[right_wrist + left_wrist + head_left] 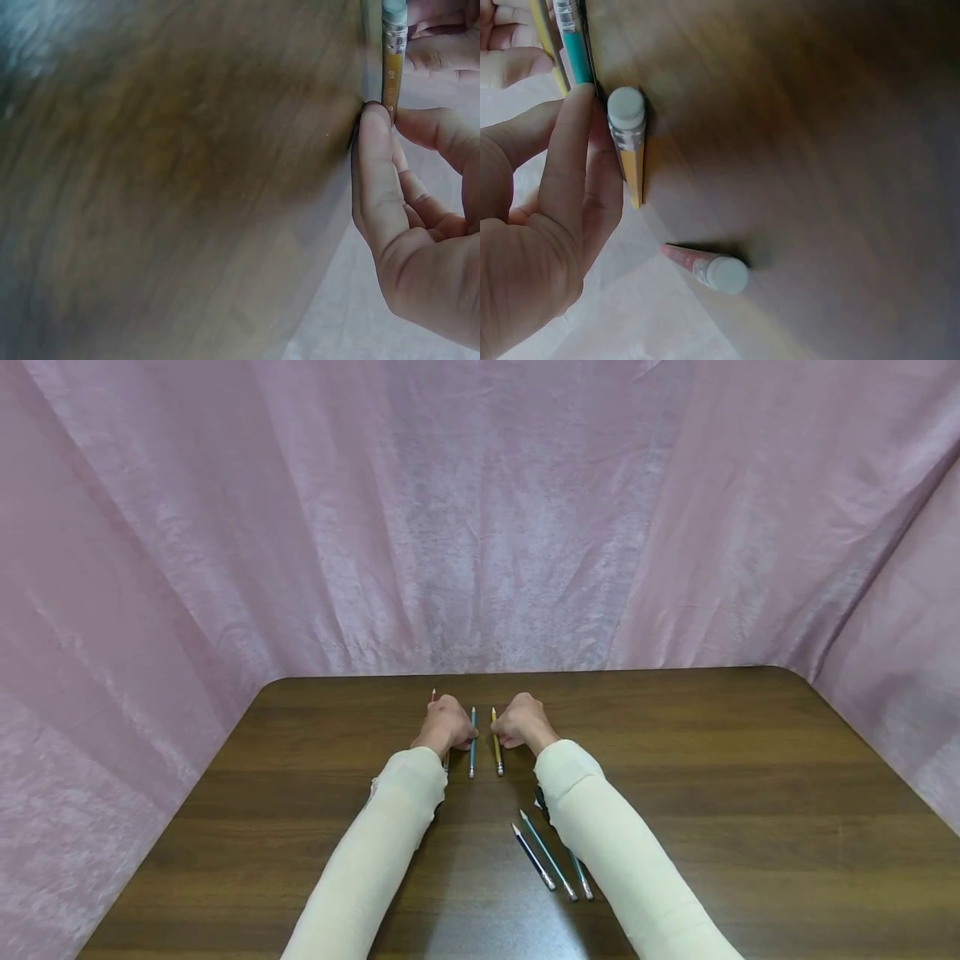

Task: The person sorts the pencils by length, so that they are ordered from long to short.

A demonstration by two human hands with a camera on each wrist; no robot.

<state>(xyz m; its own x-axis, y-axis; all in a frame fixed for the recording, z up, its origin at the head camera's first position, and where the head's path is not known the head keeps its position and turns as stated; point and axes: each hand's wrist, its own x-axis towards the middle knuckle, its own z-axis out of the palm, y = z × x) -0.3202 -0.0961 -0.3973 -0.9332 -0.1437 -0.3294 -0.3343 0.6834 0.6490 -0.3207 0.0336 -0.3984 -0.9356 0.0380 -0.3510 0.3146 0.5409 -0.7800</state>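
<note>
Near the far side of the table, my left hand (447, 727) pinches a teal pencil (472, 764) between thumb and fingertips. Just right of it, my right hand (522, 722) pinches a yellow pencil (498, 762) in the same way. Both pencils point away from me, eraser ends nearer, with a narrow gap between them. In the left wrist view an orange pencil (633, 176) lies beside my left fingers, and a red pencil (682, 257) lies farther out. My left hand mostly hides these two in the head view.
Closer to me lie a dark blue pencil (534, 857), a teal pencil (550, 856) and another teal pencil (582, 878) partly under the right sleeve. A small dark object (540, 797) shows at that sleeve's edge. Pink curtains (480, 527) hang behind the brown table (750, 793).
</note>
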